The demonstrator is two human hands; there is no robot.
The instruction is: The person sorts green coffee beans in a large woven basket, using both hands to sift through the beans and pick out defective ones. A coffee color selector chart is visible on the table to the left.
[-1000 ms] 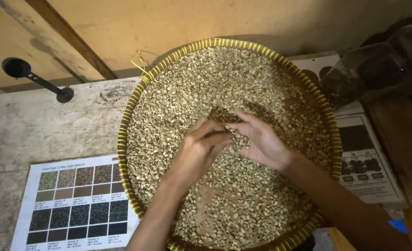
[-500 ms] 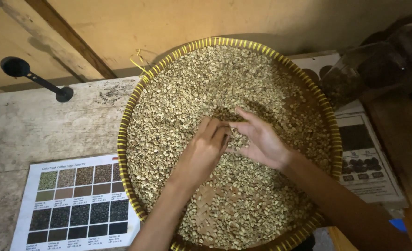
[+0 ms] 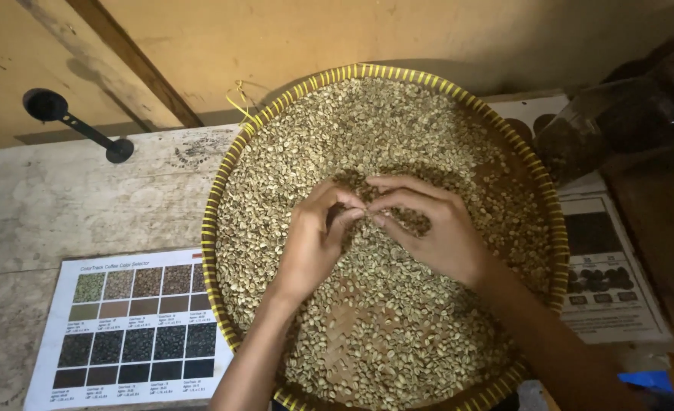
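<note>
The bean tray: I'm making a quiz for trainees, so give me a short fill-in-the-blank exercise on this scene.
1. The pale beans lie in a round woven ____ with a yellow rim.
2. The left hand and right hand meet at their ____ over the beans.
3. A printed chart of colour swatches lies on the table to the ____ of the tray.
4. The black scoop lies ____ the tray.

Missing words: tray; fingertips; left; outside

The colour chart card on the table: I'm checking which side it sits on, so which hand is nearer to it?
Left. The left hand lies over the beans just right of the colour chart card; the right hand is farther right in the woven tray.
</note>
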